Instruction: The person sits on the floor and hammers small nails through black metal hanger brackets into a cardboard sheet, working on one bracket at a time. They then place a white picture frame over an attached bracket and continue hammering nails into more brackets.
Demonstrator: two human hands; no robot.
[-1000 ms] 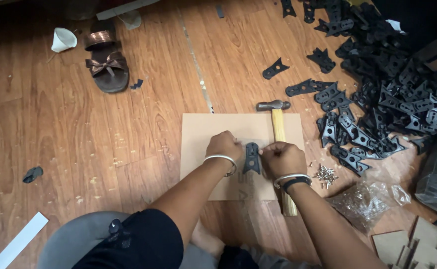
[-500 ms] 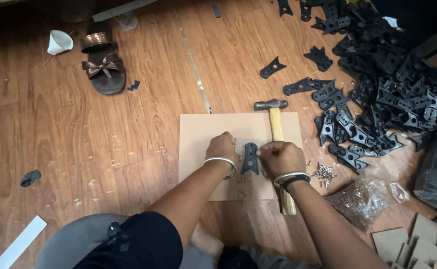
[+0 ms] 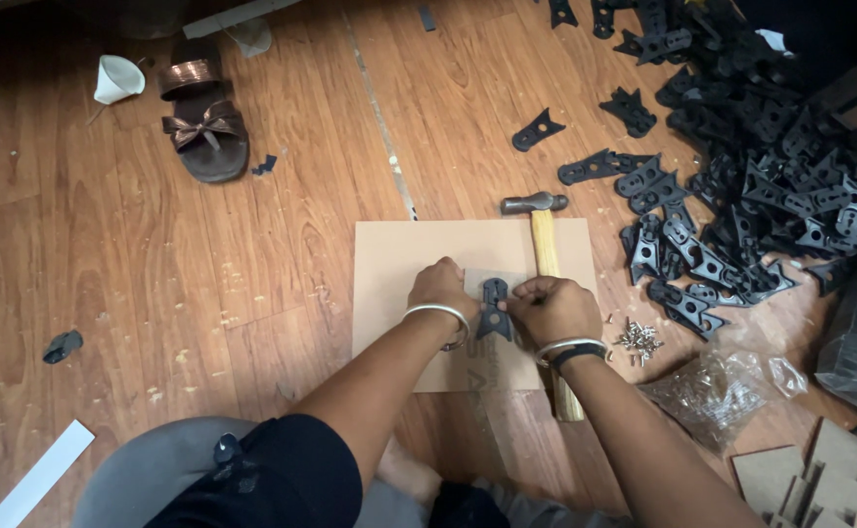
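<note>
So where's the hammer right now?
In the head view, the hammer lies on the cardboard sheet, right of centre. Its metal head points away from the person, and the right hand rests over its wooden handle.

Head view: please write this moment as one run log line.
left hand: on black bracket | right hand: pinching bracket | under: cardboard sheet | hammer: beside

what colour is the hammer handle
Pale yellow wood on the hammer handle, under a dark grey metal head; the head view shows it.

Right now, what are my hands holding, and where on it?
Both hands, left and right, pinch one black flat bracket by its side edges, against the cardboard sheet.
</note>
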